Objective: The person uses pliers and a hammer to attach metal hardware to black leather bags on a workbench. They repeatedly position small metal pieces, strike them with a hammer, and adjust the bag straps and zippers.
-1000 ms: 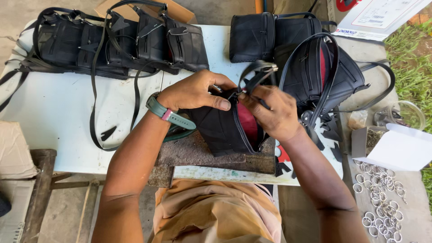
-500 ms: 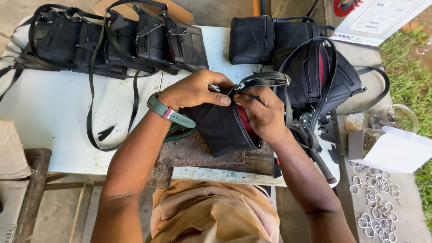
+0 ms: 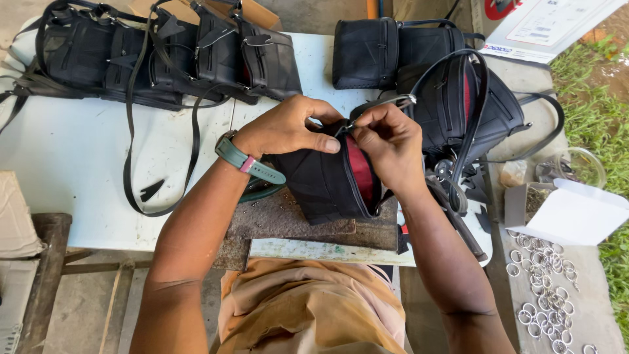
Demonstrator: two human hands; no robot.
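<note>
Left hand (image 3: 288, 128) palm down, fingers curled, thumb pressing toward 3 o'clock. Right hand (image 3: 386, 141) fingers pinched shut at 10 o'clock. Both forearms bare, converging toward 12 o'clock.

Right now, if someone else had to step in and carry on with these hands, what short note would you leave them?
Left hand: grips the top edge of the small black bag with red lining, steadying it on the rusty metal plate.
Right hand: fingers pinch the metal ring at the bag's black strap, at the top corner.
Nearby: a row of black bags at the far left of the white table, loose silver rings at the right.
Done: strap end is at the corner.
Left: whether it is attached cannot be seen; check.
</note>
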